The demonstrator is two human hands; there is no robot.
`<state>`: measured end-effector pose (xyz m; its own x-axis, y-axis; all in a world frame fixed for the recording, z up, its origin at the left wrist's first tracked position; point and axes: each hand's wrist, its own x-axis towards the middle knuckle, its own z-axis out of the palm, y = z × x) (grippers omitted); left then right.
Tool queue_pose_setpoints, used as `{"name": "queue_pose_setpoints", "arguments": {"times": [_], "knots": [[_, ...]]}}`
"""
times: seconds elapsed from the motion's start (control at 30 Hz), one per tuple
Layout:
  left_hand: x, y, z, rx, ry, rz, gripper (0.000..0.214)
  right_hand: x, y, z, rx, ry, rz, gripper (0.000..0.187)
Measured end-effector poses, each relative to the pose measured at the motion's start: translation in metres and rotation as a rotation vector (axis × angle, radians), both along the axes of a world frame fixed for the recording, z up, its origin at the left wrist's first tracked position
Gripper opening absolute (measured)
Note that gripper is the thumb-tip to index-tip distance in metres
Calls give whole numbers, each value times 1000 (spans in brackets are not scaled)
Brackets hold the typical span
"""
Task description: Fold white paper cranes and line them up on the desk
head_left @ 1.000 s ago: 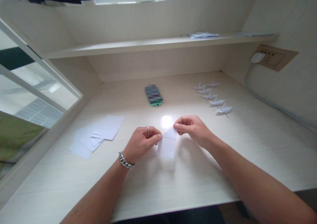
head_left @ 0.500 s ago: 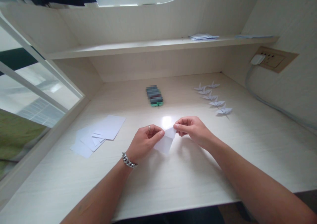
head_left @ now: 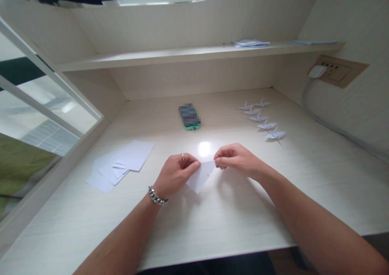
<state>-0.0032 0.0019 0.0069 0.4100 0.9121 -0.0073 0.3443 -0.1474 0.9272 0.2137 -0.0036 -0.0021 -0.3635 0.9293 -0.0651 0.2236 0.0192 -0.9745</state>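
A small folded sheet of white paper (head_left: pixel 199 179) is held above the desk between my two hands. My left hand (head_left: pixel 175 172), with a ring on a finger and a chain bracelet at the wrist, pinches its upper left corner. At the upper right corner, my right hand (head_left: pixel 235 159) grips the paper between thumb and fingers. A fold shows along the sheet's upper part, and its lower end points down toward the desk. The fingertips cover both held corners.
Loose white paper sheets (head_left: pixel 135 155) overlap on the desk at left. Several folded paper cranes (head_left: pixel 266 126) stand in a row at right. A blurred-out dark object with a green end (head_left: pixel 190 117) lies behind my hands. A cable (head_left: pixel 322 121) runs from the wall socket (head_left: pixel 342 73).
The paper has tilted, its lower end shifting slightly left and down. My right hand has dropped a little; both hands keep their pinch.
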Motion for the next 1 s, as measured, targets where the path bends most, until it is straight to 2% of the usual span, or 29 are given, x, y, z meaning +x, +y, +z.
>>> {"name": "queue_pose_setpoints", "arguments": {"times": [0.13, 0.2, 0.33, 0.43, 0.53, 0.67, 0.73, 0.8, 0.87, 0.93, 1.0], "knots": [[-3, 4, -1, -68, -84, 116, 21, 9, 3, 5, -81, 141, -207, 14], [-2, 4, -1, -71, -118, 184, 22, 4, 1, 6, -87, 176, -238, 18], [0, 3, 0, -95, -163, 184, 23, -19, -4, 1, -125, 228, -68, 29], [0, 3, 3, -96, -181, 134, 19, -27, -5, -6, -166, 277, -91, 33], [-3, 4, 4, -61, -179, 111, 17, -22, -2, -9, -206, 328, -139, 34], [-4, 3, 0, 70, -164, 129, 14, -14, 0, -9, -239, 384, -132, 33], [-3, 1, -3, 159, -171, 124, 20, -14, -2, -8, -271, 406, -102, 33], [-1, -1, -5, 252, -177, 93, 26, -16, -3, -8, -315, 417, -70, 34], [0, -4, -6, 310, -180, 49, 20, -17, -4, -7, -340, 414, -41, 34], [1, -4, -5, 290, -193, 34, 11, -17, -4, -7, -321, 386, -19, 35], [1, -3, -4, 190, -214, 83, 9, -16, -3, -7, -266, 346, -60, 37]]}}
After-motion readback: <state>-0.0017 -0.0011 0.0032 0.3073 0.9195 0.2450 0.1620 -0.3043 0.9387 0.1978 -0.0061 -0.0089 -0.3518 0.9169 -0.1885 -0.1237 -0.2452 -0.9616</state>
